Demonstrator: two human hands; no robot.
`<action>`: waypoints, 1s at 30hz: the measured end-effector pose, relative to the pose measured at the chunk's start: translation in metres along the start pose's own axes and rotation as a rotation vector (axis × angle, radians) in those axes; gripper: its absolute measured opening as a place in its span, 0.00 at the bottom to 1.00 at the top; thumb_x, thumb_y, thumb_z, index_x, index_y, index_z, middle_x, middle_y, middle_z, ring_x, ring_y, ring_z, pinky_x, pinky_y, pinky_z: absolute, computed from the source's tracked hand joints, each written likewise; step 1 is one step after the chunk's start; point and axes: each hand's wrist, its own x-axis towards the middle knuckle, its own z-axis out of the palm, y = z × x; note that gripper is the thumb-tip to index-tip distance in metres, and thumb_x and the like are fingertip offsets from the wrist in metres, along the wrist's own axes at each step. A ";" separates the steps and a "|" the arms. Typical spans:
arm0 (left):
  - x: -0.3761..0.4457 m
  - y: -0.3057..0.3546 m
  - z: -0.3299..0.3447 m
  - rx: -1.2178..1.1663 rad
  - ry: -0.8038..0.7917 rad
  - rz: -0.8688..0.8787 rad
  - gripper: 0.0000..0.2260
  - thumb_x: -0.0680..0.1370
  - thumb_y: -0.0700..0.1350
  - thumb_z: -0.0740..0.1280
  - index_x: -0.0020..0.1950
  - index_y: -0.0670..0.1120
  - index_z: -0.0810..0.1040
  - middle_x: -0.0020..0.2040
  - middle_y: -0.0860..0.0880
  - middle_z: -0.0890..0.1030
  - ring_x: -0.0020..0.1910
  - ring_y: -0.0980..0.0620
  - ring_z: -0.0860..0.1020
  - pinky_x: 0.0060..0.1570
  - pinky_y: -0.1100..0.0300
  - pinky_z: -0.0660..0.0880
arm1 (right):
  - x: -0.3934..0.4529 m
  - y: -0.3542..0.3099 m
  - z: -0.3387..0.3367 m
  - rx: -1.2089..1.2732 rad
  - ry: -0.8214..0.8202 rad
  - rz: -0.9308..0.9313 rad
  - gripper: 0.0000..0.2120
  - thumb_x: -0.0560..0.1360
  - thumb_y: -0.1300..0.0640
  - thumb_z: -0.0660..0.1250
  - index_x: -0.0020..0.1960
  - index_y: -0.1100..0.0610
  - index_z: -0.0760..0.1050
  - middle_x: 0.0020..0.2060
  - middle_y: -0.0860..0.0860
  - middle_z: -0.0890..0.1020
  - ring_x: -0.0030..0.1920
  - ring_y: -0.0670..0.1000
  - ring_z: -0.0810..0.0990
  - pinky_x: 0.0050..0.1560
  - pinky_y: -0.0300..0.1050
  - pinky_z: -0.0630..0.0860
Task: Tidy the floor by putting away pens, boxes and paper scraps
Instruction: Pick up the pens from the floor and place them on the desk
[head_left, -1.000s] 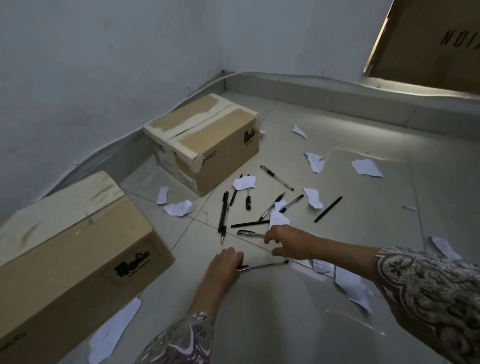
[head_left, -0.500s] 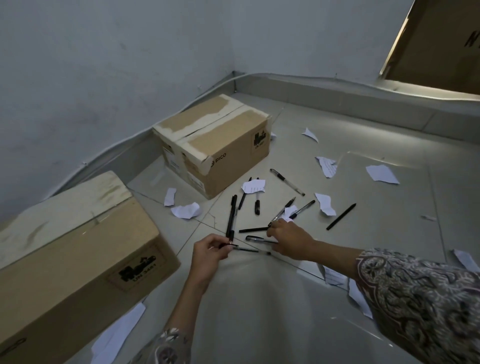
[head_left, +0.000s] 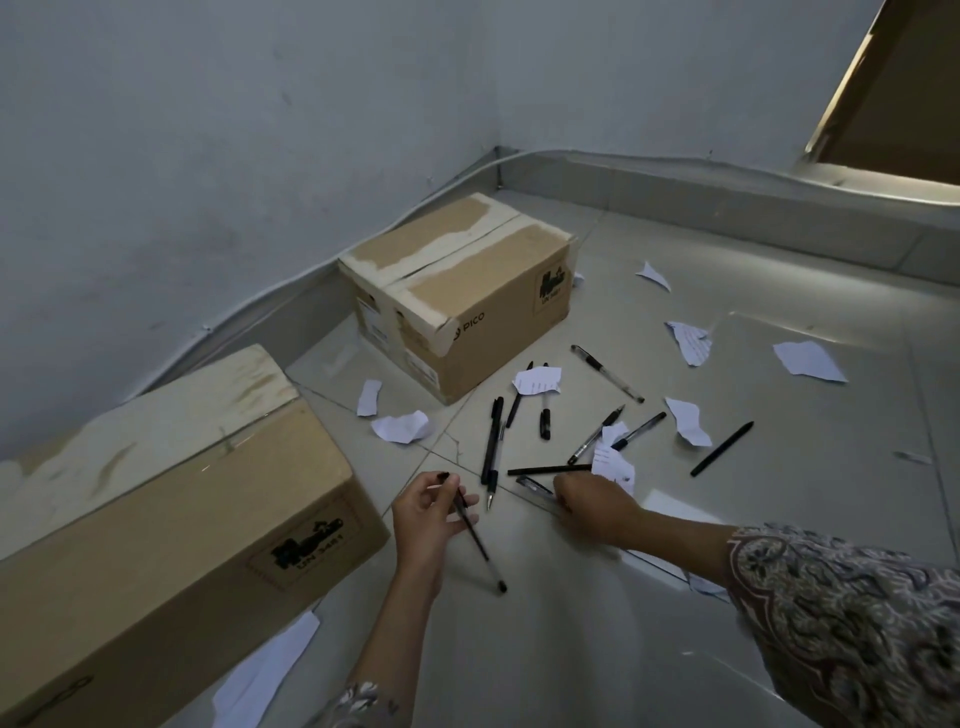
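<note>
Head view. The left hand (head_left: 426, 512) is pinching a black pen (head_left: 475, 535) between thumb and curled fingers, lifted above the tiled floor (head_left: 571, 649), with the pen's free end pointing down and toward the camera. The right hand (head_left: 589, 501) is reaching across to the floor with its fingers curled down over the near end of a clear-barrelled pen (head_left: 535, 488); whether the fingers are actually gripping it cannot be told.

Just beyond the hands, loose pens are lying in a cluster: a long black pen (head_left: 493, 439) pointing toward the camera, a thin dark pen (head_left: 545, 470) lying crosswise, and a separate black pen (head_left: 722, 448) lying off to the right. Torn paper scraps are lying among and around them, one scrap (head_left: 613, 462) touching the right hand's knuckles and another (head_left: 537, 380) lying over two pens.

A closed cardboard box (head_left: 467, 301) marked PICO is standing near the wall corner, and a second closed box (head_left: 171, 519) is standing at the left, beside the left forearm. A patterned sleeve (head_left: 852, 613) is covering the right arm.
</note>
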 end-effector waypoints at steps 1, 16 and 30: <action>0.000 -0.001 0.002 -0.009 0.001 -0.005 0.05 0.77 0.36 0.64 0.42 0.38 0.74 0.36 0.41 0.77 0.38 0.44 0.80 0.35 0.53 0.81 | 0.001 -0.005 -0.004 0.141 0.023 0.015 0.15 0.74 0.62 0.62 0.32 0.53 0.60 0.33 0.50 0.70 0.42 0.52 0.72 0.36 0.43 0.64; 0.007 -0.002 0.028 -0.107 0.070 -0.110 0.04 0.77 0.38 0.65 0.43 0.39 0.76 0.39 0.39 0.82 0.36 0.46 0.82 0.32 0.60 0.80 | -0.008 -0.066 -0.016 0.987 -0.081 0.073 0.07 0.75 0.67 0.64 0.38 0.59 0.72 0.32 0.55 0.78 0.28 0.48 0.78 0.30 0.39 0.78; 0.023 -0.002 0.001 -0.239 0.046 -0.203 0.04 0.77 0.34 0.63 0.49 0.35 0.76 0.38 0.40 0.82 0.35 0.46 0.83 0.36 0.57 0.82 | 0.042 -0.061 -0.026 0.870 -0.049 0.083 0.05 0.72 0.66 0.66 0.38 0.62 0.79 0.36 0.57 0.80 0.33 0.49 0.77 0.35 0.39 0.75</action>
